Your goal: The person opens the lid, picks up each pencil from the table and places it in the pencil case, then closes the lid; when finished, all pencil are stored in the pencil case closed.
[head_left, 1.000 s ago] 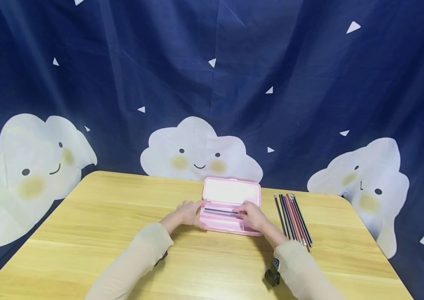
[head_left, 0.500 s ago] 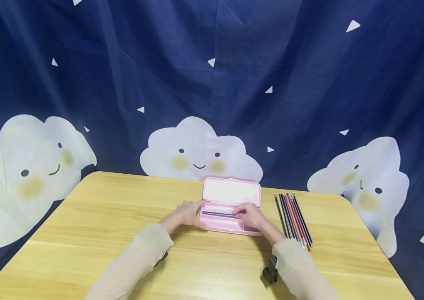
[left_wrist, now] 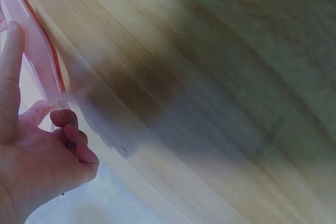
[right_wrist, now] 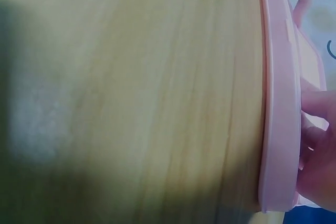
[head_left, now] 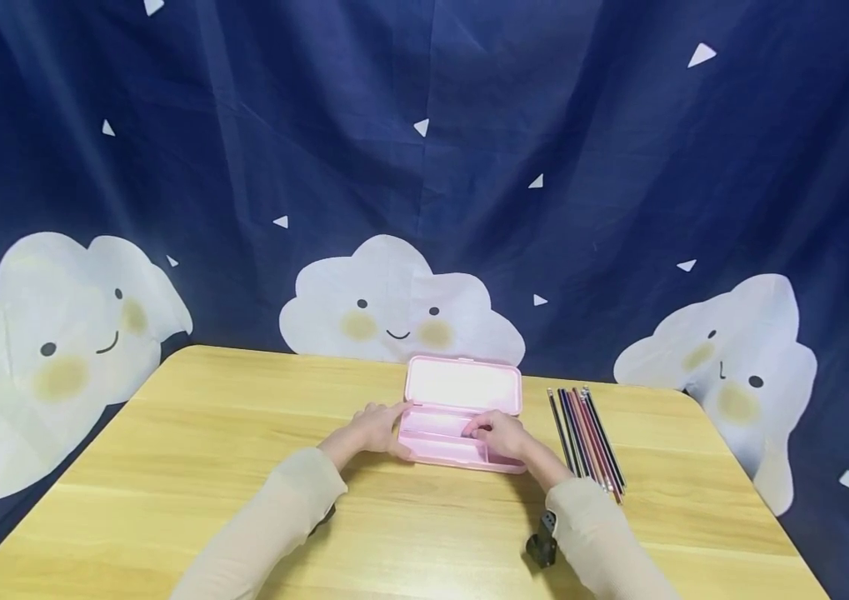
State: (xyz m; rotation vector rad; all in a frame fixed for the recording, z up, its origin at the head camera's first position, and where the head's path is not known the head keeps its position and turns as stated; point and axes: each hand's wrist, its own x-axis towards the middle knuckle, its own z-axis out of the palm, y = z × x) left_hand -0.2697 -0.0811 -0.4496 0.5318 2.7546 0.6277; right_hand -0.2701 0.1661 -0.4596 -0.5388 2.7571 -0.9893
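Head view has the fingers of the right hand [head_left: 502, 433] bent down into the rear compartment of the pink pencil case [head_left: 439, 461]; their tips are hidden, so whether they pinch anything cannot be told. Just below these fingertips runs the divider, with the front compartment on its near side. Left of them, the left hand [head_left: 373, 427] grips the case's end, thumb toward the front and forefinger toward the back corner, probably so the case cannot slide while the other hand works inside. Directly beyond the right fingers the lid [head_left: 463, 385] stands tipped back, which seems to leave them room from above. Right of those fingers, past the wrist and apart from the case, the pencils [head_left: 581, 433] lie side by side on the table [head_left: 244, 417], likely kept there for easy reach. Farthest out hangs the blue curtain [head_left: 349, 125].
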